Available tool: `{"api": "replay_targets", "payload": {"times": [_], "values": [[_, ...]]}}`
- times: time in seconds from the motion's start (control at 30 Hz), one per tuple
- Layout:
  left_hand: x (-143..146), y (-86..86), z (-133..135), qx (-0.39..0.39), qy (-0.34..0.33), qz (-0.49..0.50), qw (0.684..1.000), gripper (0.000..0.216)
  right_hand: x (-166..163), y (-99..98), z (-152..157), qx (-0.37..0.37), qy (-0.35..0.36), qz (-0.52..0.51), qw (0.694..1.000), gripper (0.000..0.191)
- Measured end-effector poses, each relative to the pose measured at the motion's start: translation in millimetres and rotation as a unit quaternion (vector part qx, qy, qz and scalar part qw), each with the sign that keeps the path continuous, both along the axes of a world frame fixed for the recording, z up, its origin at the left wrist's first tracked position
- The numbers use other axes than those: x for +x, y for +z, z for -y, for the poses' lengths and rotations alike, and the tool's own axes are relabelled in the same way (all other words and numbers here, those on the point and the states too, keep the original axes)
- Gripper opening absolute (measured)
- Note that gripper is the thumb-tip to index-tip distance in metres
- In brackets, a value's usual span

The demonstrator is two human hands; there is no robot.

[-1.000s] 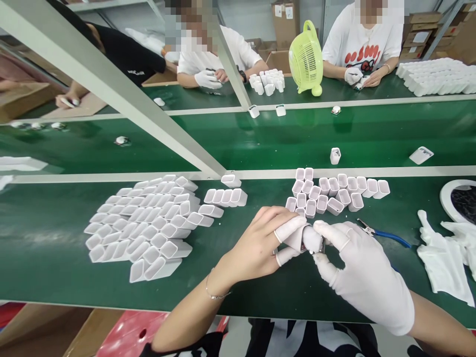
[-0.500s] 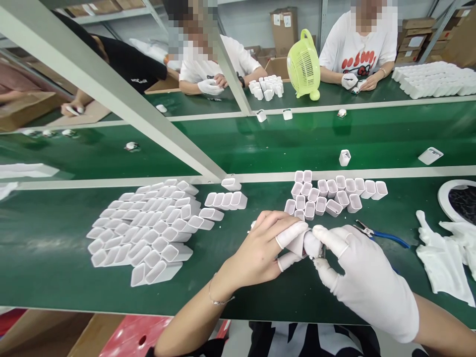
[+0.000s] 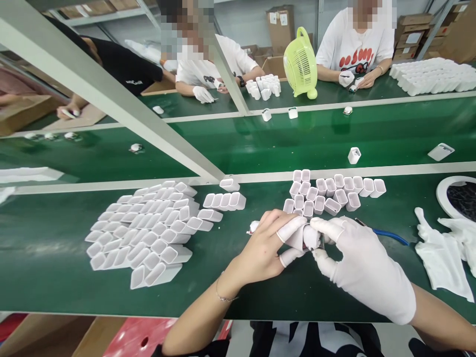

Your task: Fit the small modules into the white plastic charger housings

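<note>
White plastic shell [image 3: 296,240], probably light, stiff and slippery: best gripped by its sides. The left hand [image 3: 263,245] has fingers clamped on it; the right hand's [image 3: 362,263] pinch the rounded piece [image 3: 311,237].

the left hand [image 3: 265,244] covers most of the white case [image 3: 296,239] it grips, and the gloved right hand [image 3: 362,265] blocks one side of the small part [image 3: 311,237] at its mouth. a white bit [image 3: 254,226] is half hidden behind the left hand. the head of the pliers [image 3: 390,235] is mostly lost behind the right. the round dish [image 3: 441,198] runs off the right edge. two co-workers' heads [image 3: 366,15] are blurred; the lumps [image 3: 70,135] far left are too small to tell.
</note>
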State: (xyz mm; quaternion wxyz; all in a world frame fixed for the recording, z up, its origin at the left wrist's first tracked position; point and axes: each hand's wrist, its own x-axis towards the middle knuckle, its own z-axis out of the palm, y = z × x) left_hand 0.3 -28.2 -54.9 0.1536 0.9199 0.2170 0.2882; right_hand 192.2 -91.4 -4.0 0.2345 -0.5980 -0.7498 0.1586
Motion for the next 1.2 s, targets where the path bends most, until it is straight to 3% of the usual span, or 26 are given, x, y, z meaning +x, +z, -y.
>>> {"api": "replay_targets", "payload": {"times": [0.3, 0.4, 0.5, 0.6, 0.7, 0.77, 0.93, 1.13, 1.2], "values": [[0.4, 4.7, -0.3, 0.009, 0.003, -0.005, 1.0, 0.046, -2.1, -6.8, 5.4, 0.063, 0.004, 0.052, 0.997, 0.022], [0.4, 6.0, 0.2, 0.009, 0.001, 0.006, 1.0, 0.045, 0.8, -3.5, 4.2, 0.012, 0.013, 0.023, 1.0, 0.018], [1.4, 6.1, 1.4, -0.012, 0.0, 0.036, 0.999, 0.042, 5.2, -6.4, -1.9, -0.079, 0.032, -0.112, 0.99, 0.024], [5.2, 3.9, 2.6, -0.039, -0.021, 0.085, 0.995, 0.041, 5.9, -18.5, -14.1, -0.173, 0.079, -0.33, 0.925, 0.045], [9.7, 0.3, 3.3, -0.027, -0.027, 0.103, 0.994, 0.042, 1.4, -29.0, -25.8, -0.243, 0.175, -0.485, 0.822, 0.036], [11.2, -1.8, 3.3, -0.016, -0.018, 0.093, 0.995, 0.041, -1.7, -31.2, -29.3, -0.245, 0.194, -0.521, 0.794, 0.033], [10.6, -2.5, 2.6, 0.007, -0.008, 0.042, 0.999, 0.034, -3.7, -35.6, -25.9, -0.258, 0.136, -0.503, 0.814, 0.038], [14.1, -2.6, 5.5, 0.063, -0.001, 0.012, 0.998, 0.036, -9.9, -51.7, -26.4, -0.207, 0.055, -0.509, 0.833, 0.021], [15.1, -1.8, 5.3, 0.049, 0.0, 0.014, 0.999, 0.038, -6.8, -51.0, -29.5, -0.228, 0.051, -0.513, 0.826, 0.022]]}}
